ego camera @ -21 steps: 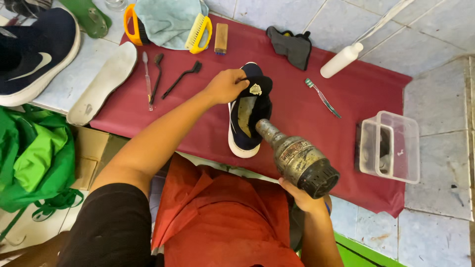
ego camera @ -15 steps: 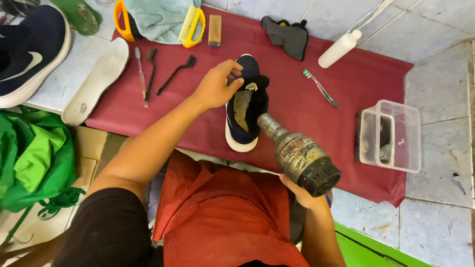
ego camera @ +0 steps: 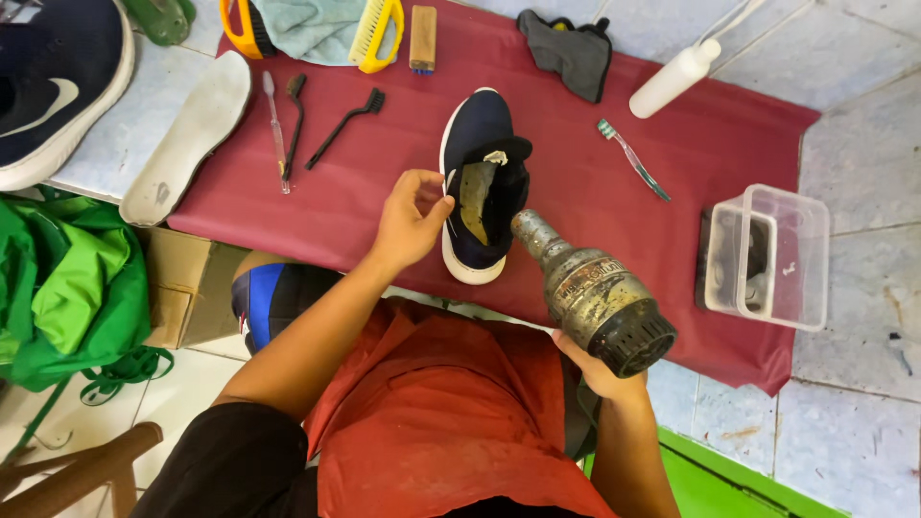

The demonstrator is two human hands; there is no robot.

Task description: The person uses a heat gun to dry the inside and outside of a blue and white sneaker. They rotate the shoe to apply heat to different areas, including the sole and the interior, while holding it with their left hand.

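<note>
Head view: heat gun (ego camera: pixel 595 297) beside dark shoe (ego camera: pixel 483 182).

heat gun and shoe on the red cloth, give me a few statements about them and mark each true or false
1. The right hand holds the heat gun with its nozzle aimed into the dark shoe. True.
2. The left hand grips the green toothbrush. False: the toothbrush lies untouched on the red cloth, right of the shoe; the left hand is at the shoe's side edge.
3. A loose white insole lies left of the cloth, on the tiles. True.
4. The clear plastic container sits on the shoe. False: it stands apart, at the cloth's right end.
5. The white bottle stands upright. False: it lies tilted on its side.
</note>
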